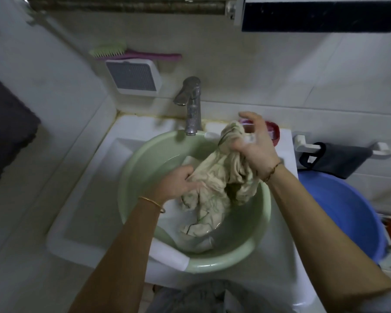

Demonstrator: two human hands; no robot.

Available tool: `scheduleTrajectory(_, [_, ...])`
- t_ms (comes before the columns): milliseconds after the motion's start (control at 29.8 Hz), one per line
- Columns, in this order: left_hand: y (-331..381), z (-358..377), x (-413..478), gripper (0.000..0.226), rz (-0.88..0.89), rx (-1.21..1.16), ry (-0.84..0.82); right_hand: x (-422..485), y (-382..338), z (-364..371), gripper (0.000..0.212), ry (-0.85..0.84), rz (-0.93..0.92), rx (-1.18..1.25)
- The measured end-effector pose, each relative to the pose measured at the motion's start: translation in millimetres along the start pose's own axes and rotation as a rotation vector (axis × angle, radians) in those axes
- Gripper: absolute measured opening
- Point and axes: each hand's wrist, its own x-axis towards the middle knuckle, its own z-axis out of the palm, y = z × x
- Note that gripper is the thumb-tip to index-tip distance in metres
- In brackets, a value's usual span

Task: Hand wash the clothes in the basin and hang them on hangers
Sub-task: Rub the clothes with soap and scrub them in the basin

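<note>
Both hands busy in the green basin [131,177] under the tap [191,105]. Left hand [178,184] gripping the lower folds of the wet cream cloth [215,184]. Right hand [255,143] clenched around its upper bunch, lifted above the water. White sink [81,213] below; blue bucket [348,206] at right.

There is one camera, worn on the person's head. It looks forward and down from close above the green basin [131,168] in the white sink [81,224]. The wide view bends the walls.
</note>
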Motion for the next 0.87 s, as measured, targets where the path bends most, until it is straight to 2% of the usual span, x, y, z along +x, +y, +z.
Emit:
scheduleTrajectory(34, [8.8, -8.1, -1.4, 0.038, 0.052, -0.049, 0.019, -2.0, -2.0, -1.2, 0.061, -0.11, -0.051, -0.16])
scheduleTrajectory(67, [20.5, -15.5, -3.3, 0.033, 0.094, -0.101, 0.032, -4.6, -4.3, -0.8, 0.062, -0.268, -0.072, -0.284])
scheduleTrajectory(134, [45.2, -27.9, -4.4, 0.016, 0.166, -0.13, 0.063, -9.8, -4.9, 6.2, 0.064, -0.604, -0.046, -0.419])
scheduleTrajectory(168, [56.2, -32.5, -4.9, 0.02, 0.223, -0.097, 0.087, -11.4, -3.0, 11.5, 0.06, -0.697, -0.041, -0.457])
scheduleTrajectory(202, [64.3, -35.4, -6.4, 0.025, 0.269, -0.064, 0.102, -11.9, 0.2, 15.6, 0.052, -0.71, -0.032, -0.493])
scheduleTrajectory(302, [64.2, -41.8, -9.9, 0.026, 0.26, -0.014, 0.158, -7.6, 5.3, 13.2, 0.023, -0.543, 0.045, -0.489])
scheduleTrajectory(370, [53.3, -48.6, -13.5, 0.024, 0.137, 0.053, 0.105, -4.9, 9.7, 5.0, 0.017, -0.45, 0.144, -0.298])
scheduleTrajectory(470, [41.6, -52.2, -16.9, 0.027, 0.02, 0.248, -0.136, -7.4, 14.1, 0.4, 0.011, -0.371, 0.234, 0.024])
scheduleTrajectory(538, [36.0, -51.0, -17.0, 0.024, -0.028, 0.278, -0.163, -7.9, 16.7, 4.4, 0.009, -0.304, 0.26, 0.22])
scheduleTrajectory(605, [27.8, -47.6, -17.2, 0.026, -0.074, 0.067, -0.063, -5.6, 17.2, 5.8, 0.011, -0.188, 0.288, 0.333])
scheduleTrajectory(672, [25.4, -43.8, -19.6, 0.03, -0.078, -0.397, 0.067, 0.0, 20.7, 4.6, 0.015, -0.062, 0.294, 0.32])
scheduleTrajectory(739, [32.9, -36.2, -22.1, 0.023, -0.043, -0.858, 0.158, 0.5, 21.1, 7.9, 0.015, 0.019, 0.251, 0.183])
scheduleTrajectory(773, [39.0, -28.9, -22.7, 0.012, -0.051, -0.97, 0.202, -2.4, 18.7, 13.0, 0.015, 0.039, 0.198, 0.092])
scheduleTrajectory(807, [46.9, -21.6, -20.8, 0.011, -0.084, -1.074, 0.214, -6.9, 15.5, 19.9, 0.016, 0.038, 0.124, -0.008])
scheduleTrajectory(874, [61.4, -5.3, -17.0, 0.036, -0.265, -1.338, 0.146, -24.5, 2.9, 40.4, 0.021, -0.044, -0.012, -0.247])
